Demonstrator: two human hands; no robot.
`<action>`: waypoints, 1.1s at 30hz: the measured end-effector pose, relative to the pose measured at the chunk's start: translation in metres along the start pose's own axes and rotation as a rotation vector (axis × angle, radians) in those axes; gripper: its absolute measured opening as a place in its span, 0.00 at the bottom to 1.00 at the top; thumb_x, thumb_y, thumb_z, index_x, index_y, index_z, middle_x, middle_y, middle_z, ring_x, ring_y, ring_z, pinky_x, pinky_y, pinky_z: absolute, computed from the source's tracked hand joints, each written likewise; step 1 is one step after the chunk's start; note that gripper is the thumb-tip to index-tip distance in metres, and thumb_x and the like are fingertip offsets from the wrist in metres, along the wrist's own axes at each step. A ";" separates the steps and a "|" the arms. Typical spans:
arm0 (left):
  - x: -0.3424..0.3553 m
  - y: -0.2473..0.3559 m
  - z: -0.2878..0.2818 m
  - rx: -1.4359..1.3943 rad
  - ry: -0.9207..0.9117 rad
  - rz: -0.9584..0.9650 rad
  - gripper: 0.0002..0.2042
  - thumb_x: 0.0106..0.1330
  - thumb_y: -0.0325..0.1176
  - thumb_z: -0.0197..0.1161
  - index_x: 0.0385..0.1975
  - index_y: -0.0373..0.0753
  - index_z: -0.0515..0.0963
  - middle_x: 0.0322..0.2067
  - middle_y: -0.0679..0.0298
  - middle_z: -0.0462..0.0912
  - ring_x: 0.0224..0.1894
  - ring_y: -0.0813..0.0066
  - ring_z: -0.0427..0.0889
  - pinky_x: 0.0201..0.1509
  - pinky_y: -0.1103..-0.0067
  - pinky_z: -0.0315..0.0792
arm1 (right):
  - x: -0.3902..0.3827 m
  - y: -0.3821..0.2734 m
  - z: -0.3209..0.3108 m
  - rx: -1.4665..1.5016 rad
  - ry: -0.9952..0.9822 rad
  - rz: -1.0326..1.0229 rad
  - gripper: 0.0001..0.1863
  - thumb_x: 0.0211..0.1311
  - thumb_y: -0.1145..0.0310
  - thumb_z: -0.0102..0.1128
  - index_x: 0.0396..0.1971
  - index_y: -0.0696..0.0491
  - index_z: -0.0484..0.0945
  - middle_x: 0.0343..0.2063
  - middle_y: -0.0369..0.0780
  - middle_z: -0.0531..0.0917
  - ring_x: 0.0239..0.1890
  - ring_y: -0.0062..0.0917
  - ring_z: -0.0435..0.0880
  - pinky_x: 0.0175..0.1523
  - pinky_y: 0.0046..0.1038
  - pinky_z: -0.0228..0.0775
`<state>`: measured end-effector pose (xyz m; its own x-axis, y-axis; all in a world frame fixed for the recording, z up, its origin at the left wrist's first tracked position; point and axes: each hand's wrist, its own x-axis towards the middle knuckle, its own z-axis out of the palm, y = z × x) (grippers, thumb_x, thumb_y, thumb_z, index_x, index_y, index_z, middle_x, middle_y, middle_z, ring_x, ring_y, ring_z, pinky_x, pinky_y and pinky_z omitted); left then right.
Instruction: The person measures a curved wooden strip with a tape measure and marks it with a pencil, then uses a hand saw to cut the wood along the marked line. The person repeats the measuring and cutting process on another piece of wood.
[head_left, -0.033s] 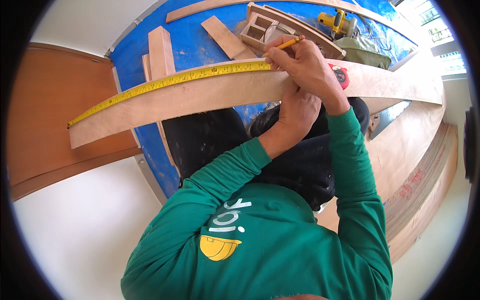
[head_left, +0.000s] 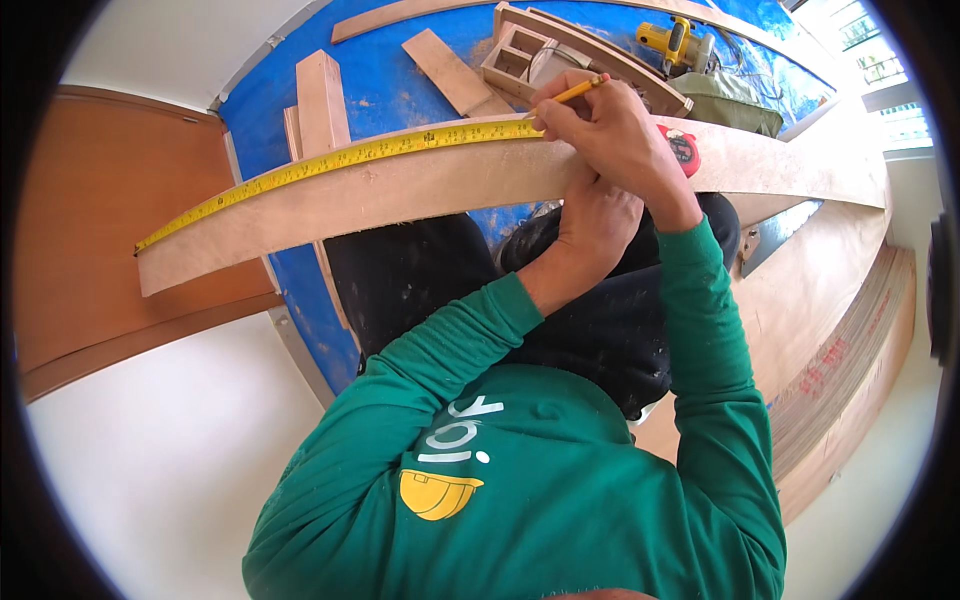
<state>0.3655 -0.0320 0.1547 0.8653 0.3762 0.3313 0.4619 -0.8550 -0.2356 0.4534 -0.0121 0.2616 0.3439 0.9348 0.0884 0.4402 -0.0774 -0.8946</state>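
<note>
A long pale plywood strip [head_left: 350, 200] crosses in front of me, with a yellow tape measure blade [head_left: 340, 157] stretched along its upper edge and hooked at the left end. The red tape case [head_left: 681, 150] sits at the right, partly behind my right hand. My right hand [head_left: 620, 140] pinches a yellow pencil [head_left: 575, 91], its point down by the blade. My left hand [head_left: 590, 225] is closed at the strip's lower edge, gripping it beneath my right hand; its fingertips are partly hidden.
A blue sheet [head_left: 440, 65] holds offcuts [head_left: 322, 100], a wooden box [head_left: 515, 65], a yellow power tool [head_left: 670, 45] and a green bag [head_left: 730, 110]. An orange door [head_left: 110, 220] is at left; plywood sheets [head_left: 830, 370] and a metal blade [head_left: 775, 235] at right.
</note>
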 end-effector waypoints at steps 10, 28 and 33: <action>0.007 0.023 0.037 -0.388 -0.053 -0.215 0.29 0.88 0.36 0.56 0.85 0.45 0.62 0.75 0.62 0.73 0.81 0.75 0.72 0.84 0.71 0.66 | -0.021 0.002 0.007 -0.078 0.003 -0.101 0.12 0.70 0.66 0.75 0.46 0.58 0.90 0.39 0.47 0.94 0.42 0.35 0.95 0.56 0.35 0.87; 0.016 0.055 0.075 -0.188 -0.156 -0.345 0.29 0.89 0.30 0.54 0.86 0.43 0.56 0.72 0.67 0.73 0.78 0.88 0.73 0.80 0.81 0.70 | -0.014 0.003 0.013 -0.188 0.000 -0.116 0.12 0.70 0.64 0.75 0.45 0.56 0.91 0.37 0.47 0.94 0.39 0.40 0.95 0.53 0.37 0.88; 0.017 0.064 0.089 -0.222 -0.158 -0.371 0.29 0.90 0.30 0.54 0.86 0.43 0.55 0.72 0.66 0.72 0.77 0.89 0.72 0.80 0.82 0.70 | -0.014 0.001 0.010 -0.179 -0.040 -0.098 0.12 0.70 0.63 0.75 0.45 0.56 0.91 0.37 0.47 0.94 0.38 0.40 0.95 0.53 0.37 0.88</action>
<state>0.4270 -0.0481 0.0637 0.6761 0.7065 0.2092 0.7083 -0.7014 0.0796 0.4408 -0.0215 0.2549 0.2605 0.9537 0.1504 0.6114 -0.0423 -0.7902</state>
